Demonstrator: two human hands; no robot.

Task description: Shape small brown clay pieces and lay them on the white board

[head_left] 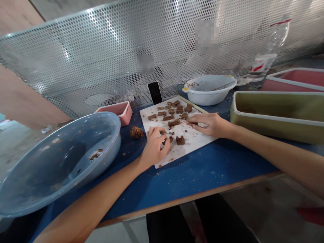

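A white board point(192, 139) lies on the blue table point(192, 175) with several small brown shaped pieces point(174, 113) on it. My left hand point(155, 145) rests on the board's near left corner, fingers curled round a small brown piece. My right hand point(209, 123) lies on the board's right side, fingers together, pinching a thin dark tool point(197, 123) beside a brown piece point(174, 123). One more shaped piece point(180, 140) sits between the hands.
A large blue basin point(60, 162) stands at the left, a brown lump point(136, 132) beside the board. Behind are a pink tray point(118, 110), a black phone point(155, 92), a white bowl point(209, 88), a plastic bottle point(265, 57), an olive trough point(275, 113) and perforated metal screen point(101, 54).
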